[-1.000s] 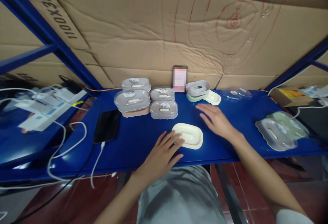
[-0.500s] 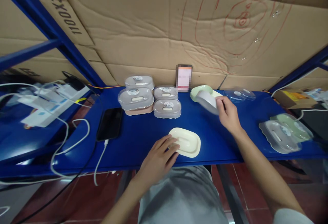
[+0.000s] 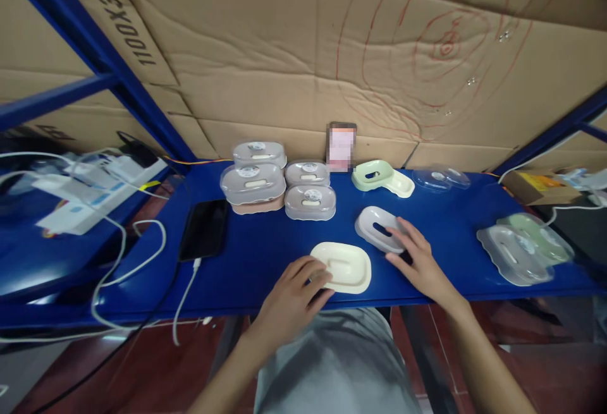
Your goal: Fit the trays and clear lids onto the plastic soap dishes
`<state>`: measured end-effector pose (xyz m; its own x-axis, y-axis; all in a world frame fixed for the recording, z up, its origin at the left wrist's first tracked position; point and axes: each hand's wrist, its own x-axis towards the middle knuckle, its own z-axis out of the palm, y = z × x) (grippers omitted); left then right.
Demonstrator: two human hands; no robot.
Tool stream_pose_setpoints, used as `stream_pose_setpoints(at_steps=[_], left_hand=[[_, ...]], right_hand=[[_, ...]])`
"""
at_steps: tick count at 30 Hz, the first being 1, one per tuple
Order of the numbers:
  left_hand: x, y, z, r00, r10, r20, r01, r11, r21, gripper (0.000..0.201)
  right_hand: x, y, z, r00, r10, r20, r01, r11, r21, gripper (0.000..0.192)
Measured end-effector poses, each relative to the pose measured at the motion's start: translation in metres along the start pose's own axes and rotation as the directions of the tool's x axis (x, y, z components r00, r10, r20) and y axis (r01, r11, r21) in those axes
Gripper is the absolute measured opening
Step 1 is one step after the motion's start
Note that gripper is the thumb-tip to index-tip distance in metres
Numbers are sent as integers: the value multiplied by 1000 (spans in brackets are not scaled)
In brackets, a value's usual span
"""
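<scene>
A cream soap-dish tray (image 3: 349,267) with a shallow recess lies flat near the table's front edge. My left hand (image 3: 298,287) has its bent fingers over the tray's left end, with the thumb by its front edge. Behind it to the right, a pale grey soap-dish part (image 3: 370,224) with an oval slot rests on the table. My right hand (image 3: 420,262) is at this part's right end, fingers apart and fingertips over its rim. Farther back stands a slotted green soap-dish part (image 3: 365,181), with a cream piece (image 3: 403,185) against its right side.
Several lidded soap dishes (image 3: 310,202) stand at the back left, beside a black phone (image 3: 203,229) on a white cable. Clear lids (image 3: 439,178) lie at the back right. More lidded dishes (image 3: 515,256) sit at the right edge. Another phone (image 3: 341,146) leans against the cardboard.
My right hand has brought the grey part from beside the green one toward me, set it on the table and loosened its fingers. My left hand stays at the cream tray, fingers more bent.
</scene>
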<state>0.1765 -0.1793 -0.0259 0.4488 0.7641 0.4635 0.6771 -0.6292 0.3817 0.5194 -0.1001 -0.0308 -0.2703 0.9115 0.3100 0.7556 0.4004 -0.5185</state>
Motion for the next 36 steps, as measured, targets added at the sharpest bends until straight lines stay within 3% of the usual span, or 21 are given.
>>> stream_pose_setpoints(at_steps=[3, 5, 9, 11, 19, 22, 24, 27, 31, 33, 36], left_hand=[[-4, -1, 2, 999, -38, -16, 38, 999, -24, 35], [-7, -1, 4, 996, -83, -34, 82, 996, -30, 45], [-8, -1, 3, 990, -125, -68, 124, 992, -31, 61], [-6, -2, 2, 992, -106, -63, 106, 994, -13, 66], [-5, -8, 5, 1000, 2, -10, -2, 1000, -8, 36], [-3, -6, 3, 1000, -8, 13, 8, 1000, 10, 38], [-2, -4, 2, 1000, -20, 22, 20, 999, 27, 38], [-1, -2, 0, 1000, -19, 22, 18, 999, 40, 37], [-1, -2, -1, 1000, -7, 7, 6, 999, 49, 36], [-1, -2, -1, 1000, -5, 9, 5, 999, 52, 36], [0, -1, -1, 1000, -8, 17, 8, 999, 46, 37]], right_hand=[[-12, -11, 3, 996, -82, -44, 79, 995, -66, 45], [-15, -24, 4, 993, -111, -35, 111, 994, -3, 43], [-19, -55, 3, 943, -271, 192, 240, 956, 170, 47], [-21, -65, 5, 913, -325, 248, 289, 942, 171, 49], [-27, -75, 15, 866, -427, 261, 447, 894, -20, 55], [-11, -57, 2, 861, -433, 266, 455, 890, -24, 52], [14, -30, -13, 911, -356, 208, 381, 920, -93, 49], [67, 26, -37, 998, -43, 51, 59, 918, -391, 51], [119, 87, -55, 982, 168, -90, -190, 846, -498, 63], [123, 100, -57, 976, 202, -86, -217, 827, -518, 62], [104, 105, -55, 980, 191, -57, -190, 817, -545, 64]])
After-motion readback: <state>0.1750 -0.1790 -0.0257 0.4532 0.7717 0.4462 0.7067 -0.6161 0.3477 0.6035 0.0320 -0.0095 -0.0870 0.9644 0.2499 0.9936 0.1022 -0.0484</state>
